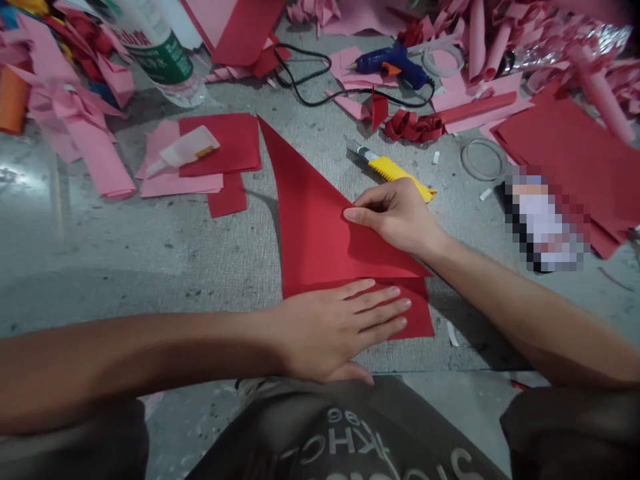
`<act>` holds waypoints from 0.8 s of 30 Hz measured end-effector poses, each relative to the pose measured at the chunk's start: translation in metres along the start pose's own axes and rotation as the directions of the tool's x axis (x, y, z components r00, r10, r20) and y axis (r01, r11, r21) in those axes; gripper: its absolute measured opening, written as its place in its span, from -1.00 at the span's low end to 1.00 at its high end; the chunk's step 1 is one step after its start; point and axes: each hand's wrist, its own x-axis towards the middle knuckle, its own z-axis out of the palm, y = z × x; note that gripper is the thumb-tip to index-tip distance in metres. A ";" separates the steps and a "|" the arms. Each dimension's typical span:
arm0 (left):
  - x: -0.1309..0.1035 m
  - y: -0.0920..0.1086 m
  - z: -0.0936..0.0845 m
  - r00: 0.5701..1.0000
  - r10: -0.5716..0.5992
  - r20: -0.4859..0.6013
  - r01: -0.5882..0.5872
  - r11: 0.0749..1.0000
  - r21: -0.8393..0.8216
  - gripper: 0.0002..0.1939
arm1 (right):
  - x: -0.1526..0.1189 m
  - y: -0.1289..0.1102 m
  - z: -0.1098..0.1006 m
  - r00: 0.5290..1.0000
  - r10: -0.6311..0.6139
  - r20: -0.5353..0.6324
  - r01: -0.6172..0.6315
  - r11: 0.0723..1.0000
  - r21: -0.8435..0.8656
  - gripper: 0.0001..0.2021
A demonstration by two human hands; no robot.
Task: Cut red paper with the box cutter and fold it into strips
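A red paper sheet (315,233) lies at the middle of the table, folded over into a triangle with a flat strip showing below it. My left hand (345,327) rests palm down on that lower strip, fingers stretched out to the right. On the slanting upper edge, my right hand (390,213) pinches the paper between thumb and fingers. Just behind my right hand lies a yellow utility knife (395,173) with its blade end pointing to the upper left.
Red and pink papers (220,143) with a white glue tube (185,150) lie left of the sheet. Farther back are a bottle (160,60) and a blue glue gun (390,63) with a black cord. A blurred-out object (545,223), tape ring (483,159) and red sheets (570,153) are at right.
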 end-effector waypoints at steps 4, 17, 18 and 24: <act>0.000 0.000 0.001 1.000 -0.001 0.013 0.001 1.000 0.013 -0.18 | -0.001 -0.001 0.000 1.000 0.007 -0.012 -0.007 1.000 0.008 -0.65; -0.002 0.000 0.002 0.999 0.012 -0.030 -0.012 1.000 0.018 -0.19 | 0.001 -0.006 -0.005 0.995 0.036 0.088 -0.039 0.999 0.037 -0.68; -0.001 0.001 0.001 1.000 0.016 -0.023 -0.016 1.000 0.024 -0.19 | 0.001 -0.008 -0.006 0.993 0.040 0.115 -0.045 0.998 0.041 -0.65; 0.000 0.009 -0.006 0.999 0.031 -0.028 -0.032 0.999 -0.016 -0.20 | 0.001 -0.018 -0.011 0.966 0.068 0.251 -0.068 0.998 -0.008 -0.42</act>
